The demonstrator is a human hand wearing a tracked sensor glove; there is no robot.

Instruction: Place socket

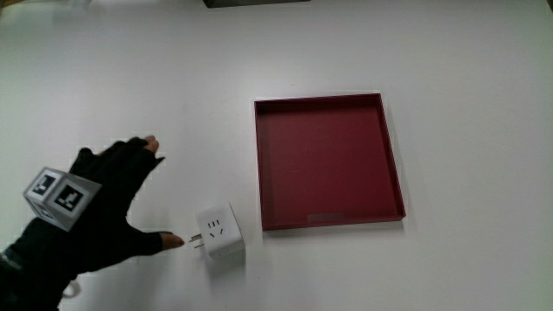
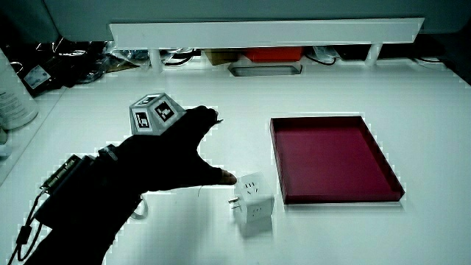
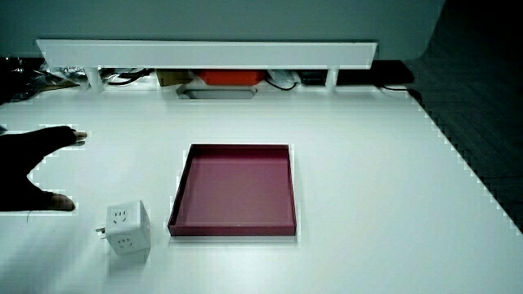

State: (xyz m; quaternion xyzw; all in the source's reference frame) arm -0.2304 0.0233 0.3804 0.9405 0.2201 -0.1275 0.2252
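The socket [image 1: 220, 238] is a white cube with slot holes on its faces and short plug pins sticking out toward the hand. It rests on the white table beside the dark red tray [image 1: 393, 155], close to the tray's corner nearest the person, and shows in both side views [image 2: 255, 204] [image 3: 125, 229]. The gloved hand [image 1: 104, 207] lies beside the socket with fingers spread and thumb tip close to the plug pins, holding nothing. A patterned cube [image 1: 57, 195] sits on the hand's back. The tray holds nothing.
A low white partition [image 2: 265, 31] runs along the table's edge farthest from the person, with cables and an orange-red item [image 2: 272, 54] under it. Dark clutter [image 2: 66, 59] lies at that edge near the hand's side of the table.
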